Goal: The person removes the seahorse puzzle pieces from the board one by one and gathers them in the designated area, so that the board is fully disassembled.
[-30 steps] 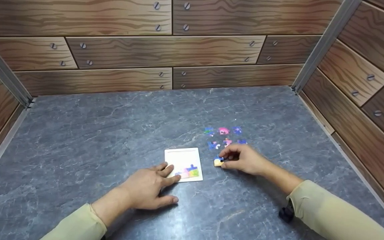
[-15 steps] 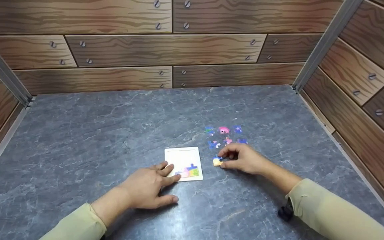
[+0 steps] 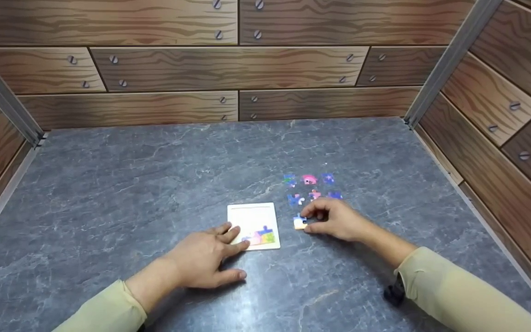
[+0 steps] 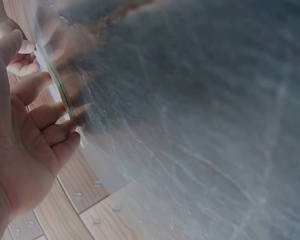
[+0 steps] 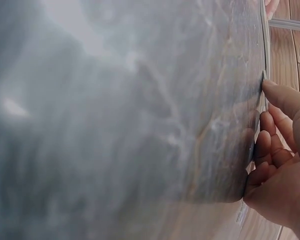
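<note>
A white puzzle tray [image 3: 250,216] lies on the dark marbled table, with joined jigsaw pieces [image 3: 266,236] in its lower right part. My left hand [image 3: 203,260] rests its fingertips on the tray's lower left; in the left wrist view the tray's thin edge [image 4: 61,87] shows against the fingers of that hand [image 4: 30,135]. To the right of the tray, my right hand [image 3: 339,220] pinches a blue and yellow jigsaw piece [image 3: 298,224] between thumb and index finger at its right side. From the right wrist, the hand [image 5: 285,155] appears low at the tabletop, the piece mostly hidden.
Behind the right hand lie several loose jigsaw pieces in two rows, among them a pink piece [image 3: 309,180], a blue piece [image 3: 328,178] and another blue piece [image 3: 295,199]. Wood-patterned walls [image 3: 228,69] enclose the table [image 3: 155,175] at the back and sides.
The pinched jigsaw piece has slid slightly left toward the tray with my right hand. My left hand stays in place on the tray.
</note>
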The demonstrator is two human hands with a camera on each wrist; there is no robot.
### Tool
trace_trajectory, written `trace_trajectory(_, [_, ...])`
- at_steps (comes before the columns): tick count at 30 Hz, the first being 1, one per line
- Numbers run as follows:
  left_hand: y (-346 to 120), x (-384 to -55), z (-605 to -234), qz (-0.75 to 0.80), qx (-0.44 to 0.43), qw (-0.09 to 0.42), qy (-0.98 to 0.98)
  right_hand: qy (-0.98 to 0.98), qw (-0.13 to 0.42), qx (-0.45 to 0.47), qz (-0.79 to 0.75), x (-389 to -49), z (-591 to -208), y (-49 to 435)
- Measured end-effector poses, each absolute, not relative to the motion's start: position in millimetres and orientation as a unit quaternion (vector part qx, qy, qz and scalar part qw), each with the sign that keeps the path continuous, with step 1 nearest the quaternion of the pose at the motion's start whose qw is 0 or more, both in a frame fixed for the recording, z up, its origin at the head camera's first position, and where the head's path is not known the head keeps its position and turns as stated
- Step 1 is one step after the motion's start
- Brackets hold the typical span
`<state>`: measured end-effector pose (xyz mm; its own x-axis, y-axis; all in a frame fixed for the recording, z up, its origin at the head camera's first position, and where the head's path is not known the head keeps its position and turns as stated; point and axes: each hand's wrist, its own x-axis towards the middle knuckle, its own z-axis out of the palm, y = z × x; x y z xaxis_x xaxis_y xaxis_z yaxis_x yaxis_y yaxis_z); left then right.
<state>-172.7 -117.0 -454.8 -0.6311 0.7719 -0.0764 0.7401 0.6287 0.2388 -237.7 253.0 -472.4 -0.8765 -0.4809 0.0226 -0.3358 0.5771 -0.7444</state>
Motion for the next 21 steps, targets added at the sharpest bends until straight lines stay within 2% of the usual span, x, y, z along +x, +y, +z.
trace_trajectory(21, [-116.4,-172.4,-454.7,0.087,0.419,0.081,0.900,0.882,0.096,-0.234,-0.397,-237.4,-472.7,251.2])
